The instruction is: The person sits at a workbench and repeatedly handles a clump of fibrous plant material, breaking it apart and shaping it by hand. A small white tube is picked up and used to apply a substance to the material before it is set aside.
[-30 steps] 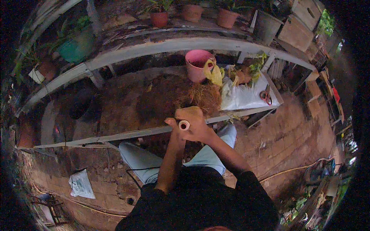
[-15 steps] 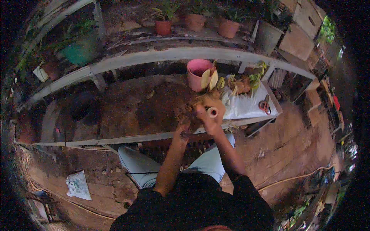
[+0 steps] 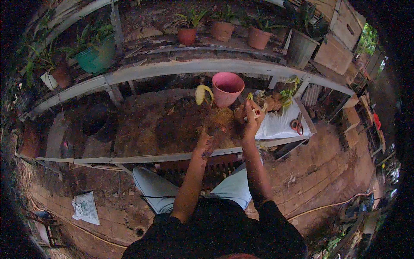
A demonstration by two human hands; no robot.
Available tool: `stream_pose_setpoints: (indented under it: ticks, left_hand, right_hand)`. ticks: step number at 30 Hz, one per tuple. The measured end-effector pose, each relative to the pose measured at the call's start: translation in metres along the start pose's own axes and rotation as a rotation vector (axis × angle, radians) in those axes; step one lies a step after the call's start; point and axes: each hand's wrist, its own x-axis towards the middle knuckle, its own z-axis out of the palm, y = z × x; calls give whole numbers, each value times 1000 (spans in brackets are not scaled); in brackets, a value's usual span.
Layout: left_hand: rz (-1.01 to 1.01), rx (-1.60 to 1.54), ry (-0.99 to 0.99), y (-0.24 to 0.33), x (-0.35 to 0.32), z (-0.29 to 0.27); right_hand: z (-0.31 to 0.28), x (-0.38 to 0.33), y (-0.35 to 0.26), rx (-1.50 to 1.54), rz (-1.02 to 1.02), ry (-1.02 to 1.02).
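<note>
My left hand is closed around the underside of a brown, fibrous root ball. A broad yellow-green leaf rises above it. Just to the right, my right hand grips a tool with a pale, round-ended handle; its working end cannot be made out. Behind the hands stands a pink pot, upright on the bench. Another plant with brown roots and green-yellow leaves lies on a white sack at the right. Red-handled scissors rest on that sack.
Dark soil covers part of the framed bench. A round black container sits on the left. Potted plants stand along the back shelf, including a green pot and a terracotta pot. A white bag lies on the floor.
My hands have moved apart, the right one with the tool going right and slightly up. The plant's leaf has shifted from the pot's right side to its left.
</note>
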Motion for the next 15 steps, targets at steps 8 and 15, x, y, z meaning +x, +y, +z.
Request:
stream_pose_setpoints:
  ticks: [8,15]
  left_hand:
    - [205,301,147,19,9,47]
    - [381,516,83,14,19,24]
  right_hand:
    - [30,-35,-7,-260,-182,130]
    - [33,-26,-21,-599,-524,91]
